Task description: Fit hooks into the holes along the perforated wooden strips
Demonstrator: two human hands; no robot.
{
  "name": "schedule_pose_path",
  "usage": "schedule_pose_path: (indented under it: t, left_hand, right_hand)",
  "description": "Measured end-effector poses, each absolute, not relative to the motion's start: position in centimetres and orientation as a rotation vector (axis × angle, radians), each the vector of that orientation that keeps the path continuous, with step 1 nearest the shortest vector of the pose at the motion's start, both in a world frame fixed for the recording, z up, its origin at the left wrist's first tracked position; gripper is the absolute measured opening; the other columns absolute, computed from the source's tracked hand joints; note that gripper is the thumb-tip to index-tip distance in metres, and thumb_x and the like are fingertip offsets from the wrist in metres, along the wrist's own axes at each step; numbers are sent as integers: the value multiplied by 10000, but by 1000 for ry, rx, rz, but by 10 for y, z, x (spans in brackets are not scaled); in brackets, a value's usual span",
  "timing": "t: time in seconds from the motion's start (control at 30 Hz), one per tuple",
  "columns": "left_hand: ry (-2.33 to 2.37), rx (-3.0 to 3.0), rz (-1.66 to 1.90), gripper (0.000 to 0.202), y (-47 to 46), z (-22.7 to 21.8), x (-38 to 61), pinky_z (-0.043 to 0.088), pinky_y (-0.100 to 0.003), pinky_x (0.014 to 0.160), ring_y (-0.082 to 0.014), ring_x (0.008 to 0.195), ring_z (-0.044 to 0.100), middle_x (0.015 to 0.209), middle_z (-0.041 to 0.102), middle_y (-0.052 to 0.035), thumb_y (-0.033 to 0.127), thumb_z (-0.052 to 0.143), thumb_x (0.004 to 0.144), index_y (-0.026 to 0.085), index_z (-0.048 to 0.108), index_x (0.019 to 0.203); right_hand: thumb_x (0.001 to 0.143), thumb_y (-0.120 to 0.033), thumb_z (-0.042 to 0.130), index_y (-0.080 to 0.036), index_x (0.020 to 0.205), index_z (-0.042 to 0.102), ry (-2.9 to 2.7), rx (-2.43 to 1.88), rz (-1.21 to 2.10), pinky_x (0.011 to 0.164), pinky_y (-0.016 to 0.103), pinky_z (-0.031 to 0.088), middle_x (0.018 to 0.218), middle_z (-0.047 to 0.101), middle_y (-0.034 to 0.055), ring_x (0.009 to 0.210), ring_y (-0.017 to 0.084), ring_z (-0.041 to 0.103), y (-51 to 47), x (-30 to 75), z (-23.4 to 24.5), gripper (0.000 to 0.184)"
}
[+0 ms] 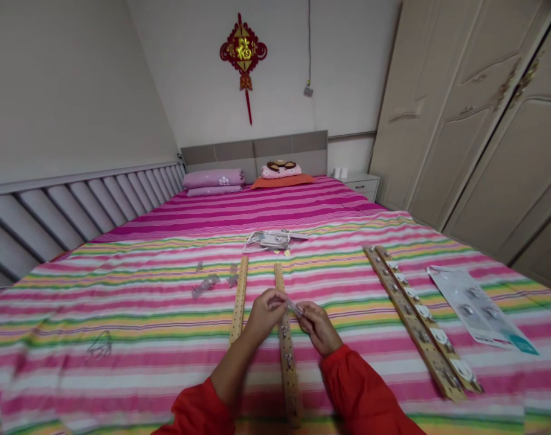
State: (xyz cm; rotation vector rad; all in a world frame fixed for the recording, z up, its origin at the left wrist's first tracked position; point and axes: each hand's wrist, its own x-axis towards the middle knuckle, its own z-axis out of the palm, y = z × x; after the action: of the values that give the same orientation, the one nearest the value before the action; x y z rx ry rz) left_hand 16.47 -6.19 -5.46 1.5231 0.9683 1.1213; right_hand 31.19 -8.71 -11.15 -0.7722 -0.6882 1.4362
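Observation:
Between my two hands is a small, translucent plastic packet point(294, 307). The fingers of my left hand point(269, 309) pinch its left end, and those of my right hand point(315, 323) pinch its right end. What the packet contains is too small to make out. Beneath it, a narrow wooden strip with holes point(290, 380) lies lengthwise on the striped bed cover, with small metal pieces set along it. Left of that strip lies a second perforated wooden strip point(240, 296), bare where visible. My left forearm passes over its near end.
Two wooden strips with metal fittings and white pieces point(414, 320) lie at right, beside a clear blister pack point(479, 308). Small plastic bags point(206, 285) lie left, near a thin wire-like tangle point(101, 345). A pile of packaging point(270, 240) sits farther back.

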Motion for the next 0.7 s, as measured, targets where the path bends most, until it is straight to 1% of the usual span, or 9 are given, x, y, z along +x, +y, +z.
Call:
schedule_pose_path:
  t: [0.07, 0.13, 0.2, 0.23, 0.33, 0.4, 0.6, 0.7]
  left_hand:
    - [1011, 1425, 1118, 252, -60, -55, 167, 513, -259, 704, -154, 744, 636, 759, 666, -34, 297, 760, 594, 160, 647, 773]
    - [1041, 1296, 1135, 344, -58, -55, 168, 511, -252, 661, -147, 706, 634, 760, 674, -35, 310, 793, 563, 152, 659, 839]
    - [1053, 1132, 1133, 414, -58, -55, 169, 515, -255, 647, -137, 676, 636, 763, 677, -37, 328, 807, 562, 150, 654, 903]
    - [1062, 1058, 1121, 412, -57, -55, 170, 517, -256, 643, -130, 657, 634, 753, 674, -35, 344, 805, 570, 150, 649, 899]
    - [1089, 992, 1068, 343, -54, -54, 170, 504, -238, 613, -103, 593, 607, 685, 655, -26, 393, 785, 591, 140, 631, 765]
    - [1109, 1053, 1049, 325, -50, -52, 170, 481, -218, 583, -93, 567, 587, 649, 642, -17, 392, 780, 582, 137, 618, 703]
    - [1213, 1100, 1073, 195, -26, -51, 170, 451, -202, 564, -86, 541, 566, 588, 619, 14, 293, 717, 594, 149, 617, 677]
    - [1239, 1093, 1073, 116, -15, -57, 171, 422, -197, 523, -77, 480, 522, 510, 572, 34, 235, 673, 603, 152, 595, 626]
  right_hand:
    - [578, -347, 777, -177, 693, 663, -677, -773, 1436, 401, 225, 118, 420, 393, -96, 371, 38, 172, -87, 312, -111, 235]
    - [558, -343, 782, -189, 712, 656, -657, -776, 1425, 398, 223, 130, 455, 426, -87, 381, 41, 184, -86, 313, -110, 252]
    - [540, -336, 786, -200, 718, 643, -636, -784, 1408, 394, 221, 144, 482, 452, -80, 387, 44, 204, -84, 313, -109, 266]
    - [537, -333, 786, -203, 723, 638, -627, -790, 1397, 393, 219, 150, 487, 456, -81, 388, 45, 213, -82, 313, -108, 271]
    - [534, -329, 786, -201, 740, 634, -605, -821, 1355, 391, 211, 154, 485, 464, -87, 383, 41, 226, -75, 310, -105, 286]
    - [533, -331, 792, -194, 744, 636, -603, -851, 1326, 386, 209, 148, 474, 473, -87, 376, 40, 236, -67, 307, -102, 296]
    - [522, -336, 804, -179, 785, 657, -650, -917, 1261, 383, 214, 155, 483, 548, -67, 367, 52, 294, -47, 299, -95, 340]
    - [524, -342, 798, -170, 725, 662, -689, -943, 1249, 382, 218, 156, 434, 521, -70, 360, 56, 297, -41, 298, -97, 297]
